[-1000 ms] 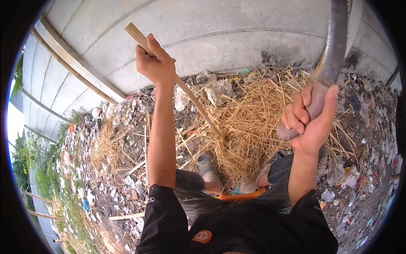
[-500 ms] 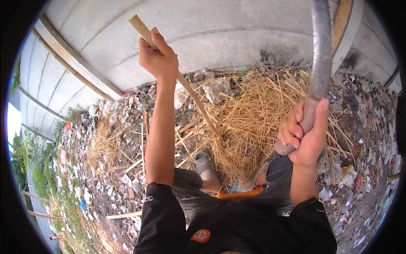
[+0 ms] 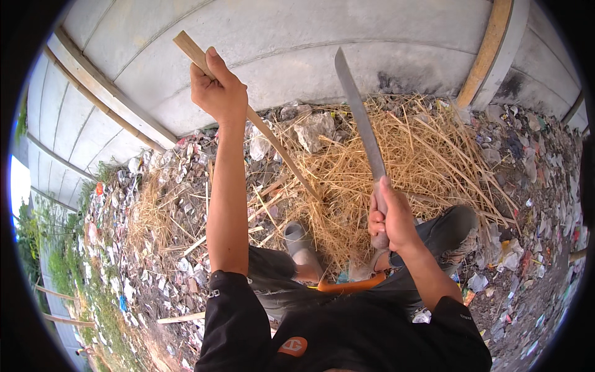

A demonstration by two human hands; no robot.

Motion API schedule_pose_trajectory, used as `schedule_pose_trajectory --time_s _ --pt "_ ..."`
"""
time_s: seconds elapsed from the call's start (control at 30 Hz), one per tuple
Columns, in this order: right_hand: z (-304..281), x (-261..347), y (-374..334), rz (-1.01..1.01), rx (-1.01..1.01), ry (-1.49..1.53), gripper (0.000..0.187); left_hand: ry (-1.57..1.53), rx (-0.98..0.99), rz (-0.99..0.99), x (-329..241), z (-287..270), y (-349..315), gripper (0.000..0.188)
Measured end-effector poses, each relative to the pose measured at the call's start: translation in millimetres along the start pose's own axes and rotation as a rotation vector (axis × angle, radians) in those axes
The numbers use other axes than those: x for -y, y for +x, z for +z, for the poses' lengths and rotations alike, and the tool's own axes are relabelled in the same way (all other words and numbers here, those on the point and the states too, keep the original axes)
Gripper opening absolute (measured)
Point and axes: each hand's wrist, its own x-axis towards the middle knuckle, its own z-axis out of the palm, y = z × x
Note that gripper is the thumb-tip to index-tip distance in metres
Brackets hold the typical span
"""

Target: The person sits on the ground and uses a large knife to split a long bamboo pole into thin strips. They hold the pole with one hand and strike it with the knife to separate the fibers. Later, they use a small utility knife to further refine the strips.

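My left hand (image 3: 219, 88) is closed round the upper part of a wooden stick (image 3: 279, 147). The stick slants down to the right, and its lower end meets the straw (image 3: 396, 161) near my feet. In my right hand (image 3: 394, 217) is the handle of a machete (image 3: 361, 118), its long grey blade pointing up and away, tip leaning left. Blade and stick are apart. Below my right hand lies my bent knee, in dark trousers. A grey shoe (image 3: 300, 239) shows beside the straw.
A pale concrete wall (image 3: 279, 37) stands behind the straw, with a wooden post (image 3: 486, 53) against it. Litter and scraps (image 3: 155, 273) cover the ground on both sides. A whitish rock (image 3: 315, 130) sits at the straw's far edge. Something orange (image 3: 352, 285) shows between my legs.
My right hand has swung the machete down and to the left, away from close to the camera. My left hand and the stick have shifted slightly left. My right knee has tilted outward.
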Motion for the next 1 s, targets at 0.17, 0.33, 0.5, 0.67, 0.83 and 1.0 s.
schedule_pose_trajectory --time_s 0.17,0.33,0.5,0.67,0.83,1.0 --pt "43.3 103.1 -21.3 -0.925 0.141 0.309 0.063 -0.057 0.034 -0.032 -0.2 7.0 1.4 0.037" --pt "21.3 -27.3 -19.3 -0.365 0.117 -0.164 0.058 -0.108 0.057 -0.08 1.6 11.6 4.8 0.039" --pt "2.4 0.0 -8.8 0.257 0.031 -0.108 0.056 -0.14 0.025 -0.12 5.0 -3.4 7.1 0.04" --pt "34.3 97.9 -27.0 -0.604 0.141 0.226 0.06 -0.025 0.018 -0.071 7.0 -0.9 6.6 0.04" --pt "50.2 18.6 -29.0 -0.616 0.19 0.168 0.058 -0.077 0.045 -0.069 5.1 11.7 2.0 0.039" --pt "-3.0 10.9 -14.7 0.413 0.096 0.036 0.053 -0.046 0.01 -0.035 9.2 1.7 6.3 0.04"
